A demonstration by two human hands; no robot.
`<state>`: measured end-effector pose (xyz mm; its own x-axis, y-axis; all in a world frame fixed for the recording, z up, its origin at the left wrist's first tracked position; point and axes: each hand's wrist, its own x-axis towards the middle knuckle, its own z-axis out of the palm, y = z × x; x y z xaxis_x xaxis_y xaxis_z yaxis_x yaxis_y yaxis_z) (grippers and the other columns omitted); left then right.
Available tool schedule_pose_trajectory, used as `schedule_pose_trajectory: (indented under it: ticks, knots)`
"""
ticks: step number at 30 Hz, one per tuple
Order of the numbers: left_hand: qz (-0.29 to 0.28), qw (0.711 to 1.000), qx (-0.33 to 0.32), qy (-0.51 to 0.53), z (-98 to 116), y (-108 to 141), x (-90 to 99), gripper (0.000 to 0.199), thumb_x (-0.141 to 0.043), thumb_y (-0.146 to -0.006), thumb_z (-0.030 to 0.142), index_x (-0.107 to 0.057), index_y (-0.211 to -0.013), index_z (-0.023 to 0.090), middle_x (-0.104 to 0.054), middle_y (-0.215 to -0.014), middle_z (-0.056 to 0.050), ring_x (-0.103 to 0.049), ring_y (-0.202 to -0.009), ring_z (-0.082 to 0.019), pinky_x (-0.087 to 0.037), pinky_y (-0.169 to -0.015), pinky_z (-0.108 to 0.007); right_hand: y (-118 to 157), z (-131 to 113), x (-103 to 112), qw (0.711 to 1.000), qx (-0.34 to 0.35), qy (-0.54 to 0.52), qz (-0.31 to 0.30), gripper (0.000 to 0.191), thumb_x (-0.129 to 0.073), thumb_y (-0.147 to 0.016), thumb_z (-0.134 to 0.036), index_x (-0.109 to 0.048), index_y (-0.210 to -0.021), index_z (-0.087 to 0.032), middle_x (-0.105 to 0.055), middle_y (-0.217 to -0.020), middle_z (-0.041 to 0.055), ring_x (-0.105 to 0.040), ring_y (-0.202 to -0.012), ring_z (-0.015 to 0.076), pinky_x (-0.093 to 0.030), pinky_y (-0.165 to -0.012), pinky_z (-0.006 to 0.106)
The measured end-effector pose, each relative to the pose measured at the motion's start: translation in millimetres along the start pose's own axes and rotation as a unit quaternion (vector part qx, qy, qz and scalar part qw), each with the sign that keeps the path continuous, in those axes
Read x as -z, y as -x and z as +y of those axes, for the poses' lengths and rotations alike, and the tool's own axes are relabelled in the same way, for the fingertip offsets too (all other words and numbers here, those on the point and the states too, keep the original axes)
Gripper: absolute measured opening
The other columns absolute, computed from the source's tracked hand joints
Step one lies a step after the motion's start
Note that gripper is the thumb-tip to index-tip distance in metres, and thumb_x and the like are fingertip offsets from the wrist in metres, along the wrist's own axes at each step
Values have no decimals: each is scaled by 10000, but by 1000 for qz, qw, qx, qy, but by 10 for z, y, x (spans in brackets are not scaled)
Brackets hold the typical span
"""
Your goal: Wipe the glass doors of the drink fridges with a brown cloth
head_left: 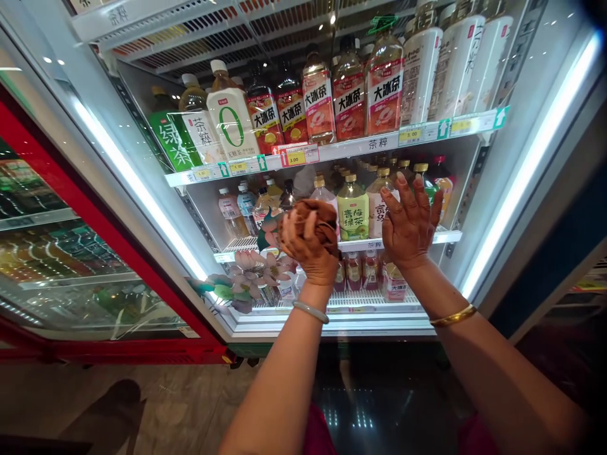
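My left hand [306, 241] is closed around a crumpled brown cloth [323, 212] in front of a lit drinks fridge. To its right, my right hand [408, 224] is open, fingers spread and pointing up, seemingly against the glass door [284, 303]; I cannot tell whether the palm presses on it. A flower decal [265, 268] shows on the glass left of the cloth. Behind the hands, bottles stand on the shelves, among them a green tea bottle [353, 208] between my two hands. A light bangle circles my left wrist, a gold one my right.
Large tea bottles [349, 95] line the upper shelf above a price strip [332, 151]. Bright light tubes run down both sides of the fridge. A red-framed fridge [118, 253] stands at the left. Below lies the floor [190, 404].
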<state>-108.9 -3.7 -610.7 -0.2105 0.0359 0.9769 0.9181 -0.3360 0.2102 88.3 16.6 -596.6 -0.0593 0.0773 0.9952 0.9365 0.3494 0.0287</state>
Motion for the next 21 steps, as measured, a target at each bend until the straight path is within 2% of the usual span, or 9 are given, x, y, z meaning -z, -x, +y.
schedule_pose_trajectory:
  ticks: [3, 6, 8, 11, 13, 14, 15, 18, 21]
  knots:
    - [-57, 992, -107, 39, 103, 310, -14, 387, -634, -926, 270, -688, -1309, 278, -598, -1467, -131, -409, -1519, -288, -247, -1277, -528, -7, -18, 29, 1000, -17, -9, -25, 561, -499, -1006, -278, -433, -1558, -351, -444, -1647, 41, -306, -1582, 291, -120, -1303, 629]
    - [-106, 973, -197, 59, 40, 241, 1, 371, -644, -932, 262, -709, -1285, 354, -639, -1429, -71, -463, -1482, -253, -243, -1284, -489, -10, -22, 47, 998, -40, -15, -51, 529, -505, -1000, -293, -477, -1525, -353, -440, -1649, 42, -309, -1580, 301, -107, -1298, 643]
    - [-101, 982, -150, 51, -99, 7, 38, 394, -636, -938, 264, -686, -1323, 327, -592, -1483, -87, -431, -1503, -266, -235, -1284, -495, -6, -13, 36, 997, -48, -18, -52, 528, -506, -993, -306, -486, -1518, -359, -438, -1650, 35, -302, -1582, 300, -101, -1296, 649]
    - [-27, 999, 34, -5, -334, -319, 132, 506, -610, -936, 292, -571, -1437, 227, -469, -1573, -159, -364, -1534, -294, -246, -1277, -515, 7, 14, -6, 998, -33, -37, -27, 562, -507, -983, -309, -459, -1539, -376, -451, -1642, 28, -297, -1582, 289, -103, -1294, 649]
    - [5, 989, 136, -49, -416, -346, 208, 587, -618, -931, 352, -497, -1480, 184, -436, -1575, -197, -358, -1526, -311, -252, -1274, -536, 14, 28, -32, 999, -14, -50, 1, 590, -517, -972, -300, -445, -1552, -382, -478, -1623, 34, -316, -1572, 286, -119, -1289, 651]
    - [5, 985, 162, -61, -425, -293, 245, 597, -621, -929, 367, -487, -1479, 176, -437, -1566, -208, -361, -1520, -321, -250, -1272, -553, 16, 30, -38, 998, -6, -53, 13, 600, -524, -966, -295, -443, -1554, -382, -489, -1615, 38, -327, -1566, 286, -126, -1287, 653]
    - [-12, 984, 165, -65, -418, -211, 280, 583, -625, -927, 368, -497, -1463, 176, -438, -1559, -216, -373, -1511, -332, -251, -1267, -570, 16, 30, -38, 998, -3, -52, 19, 607, -529, -961, -292, -443, -1555, -380, -493, -1612, 41, -334, -1563, 288, -130, -1286, 655]
    - [-72, 992, 92, -46, -385, 29, 359, 498, -620, -906, 264, -553, -1394, 190, -468, -1528, -214, -396, -1496, -339, -297, -1240, -565, 3, 10, -13, 999, -11, -44, 16, 601, -543, -956, -287, -459, -1545, -368, -491, -1615, 46, -348, -1558, 310, -139, -1286, 665]
    - [-100, 991, 76, -40, -513, -9, 439, 499, -622, -898, 208, -556, -1392, 217, -465, -1544, -192, -378, -1514, -327, -291, -1244, -556, -18, -59, 3, 998, -36, -56, 18, 568, -542, -962, -263, -492, -1520, -358, -495, -1610, 57, -346, -1559, 338, -128, -1286, 681]
